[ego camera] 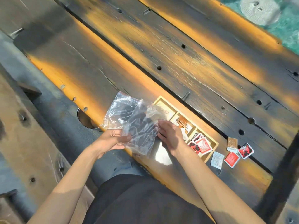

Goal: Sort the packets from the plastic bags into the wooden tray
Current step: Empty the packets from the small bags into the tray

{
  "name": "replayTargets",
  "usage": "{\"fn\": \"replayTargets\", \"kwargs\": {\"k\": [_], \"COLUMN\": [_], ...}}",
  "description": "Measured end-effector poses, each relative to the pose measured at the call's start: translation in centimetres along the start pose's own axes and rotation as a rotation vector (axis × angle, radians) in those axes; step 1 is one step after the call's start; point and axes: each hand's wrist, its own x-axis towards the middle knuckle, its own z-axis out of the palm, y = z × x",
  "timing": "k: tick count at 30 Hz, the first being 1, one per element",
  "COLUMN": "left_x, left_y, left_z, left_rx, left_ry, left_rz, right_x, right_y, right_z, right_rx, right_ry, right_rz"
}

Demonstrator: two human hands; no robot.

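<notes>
A light wooden tray [215,143] with three compartments lies near the table's front edge. Red packets [202,145] fill its near compartment and brown packets [183,121] the middle one. My left hand [113,139] pinches the lower edge of a clear plastic bag [142,131]. My right hand [171,136] rests on the bag's right side, fingers spread over the tray's edge. A second clear bag [116,109] lies behind the first. Loose on the table to the right of the tray are a white packet [217,160], two red packets [231,159] and a brown stack [232,143].
The table [161,54] is made of dark, worn planks with orange patches, holes and gaps. A round metal-rimmed hole [85,118] opens at the table's edge left of the bags. A bench [32,143] runs below left. Turquoise ground with a white disc [260,10] shows top right.
</notes>
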Motion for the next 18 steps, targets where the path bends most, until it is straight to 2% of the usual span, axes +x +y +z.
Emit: {"fn": "replayTargets", "kwargs": {"k": [5, 11, 14, 18], "left_x": [0.7, 2.3, 3.0, 3.5], "left_y": [-0.6, -0.7, -1.6, -3.2], "left_z": [-4.8, -8.4, -9.9, -10.9], "left_rx": [-0.188, -0.281, -0.271, -0.244], "left_ry": [0.204, 0.341, 0.378, 0.386], "left_rz": [0.017, 0.035, 0.019, -0.036], "right_x": [2.6, 5.7, 6.8, 7.8], "right_y": [-1.7, -1.9, -1.1, 0.6], "right_z": [3.5, 7.6, 9.2, 10.8], "right_rx": [-0.049, -0.229, -0.251, -0.414], "right_ry": [0.049, 0.048, 0.043, 0.143], "right_rz": [0.002, -0.006, -0.017, -0.013]}}
